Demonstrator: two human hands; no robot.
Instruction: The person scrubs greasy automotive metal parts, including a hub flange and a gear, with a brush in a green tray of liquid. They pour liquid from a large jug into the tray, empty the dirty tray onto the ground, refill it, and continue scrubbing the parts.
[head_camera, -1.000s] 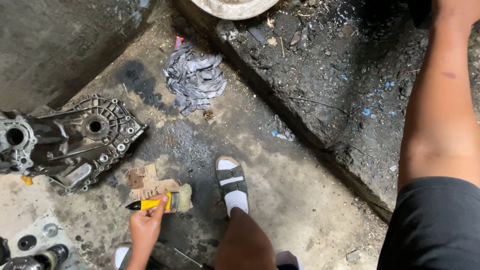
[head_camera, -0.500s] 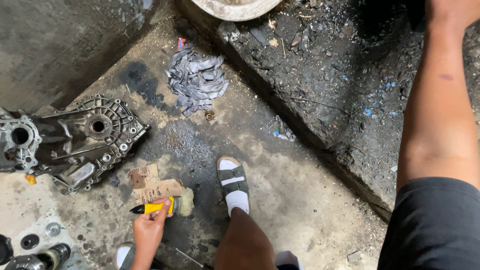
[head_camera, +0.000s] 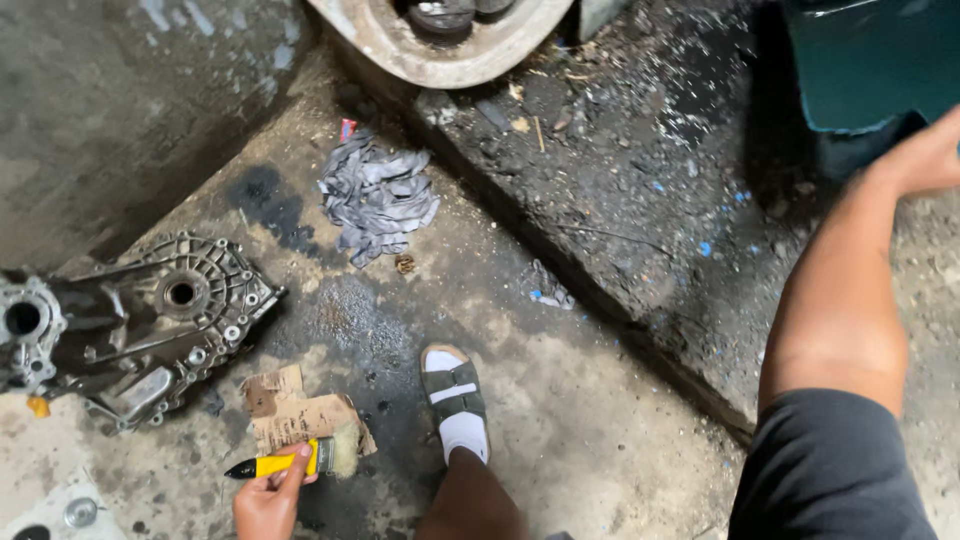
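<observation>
My left hand (head_camera: 265, 500) is at the bottom edge, closed around the yellow handle of a paintbrush (head_camera: 290, 462). The brush's pale bristles lie at the edge of a torn piece of cardboard (head_camera: 295, 415) on the oily concrete floor. A grey metal gearbox housing (head_camera: 140, 325) lies to the left of the cardboard. My right arm stretches up the right side. My right hand (head_camera: 925, 160) is by a dark green panel (head_camera: 880, 60), partly cut off by the frame edge, so its fingers are unclear.
A leg with a white sock and grey sandal (head_camera: 455, 400) stands beside the cardboard. A crumpled grey rag (head_camera: 378, 195) lies further off. A round worn rim (head_camera: 440, 45) sits at the top. A dirty raised concrete ledge (head_camera: 620, 200) runs diagonally.
The view has shifted, bringing the round rim, the green panel and my right hand into sight. My left hand still holds the brush by the cardboard.
</observation>
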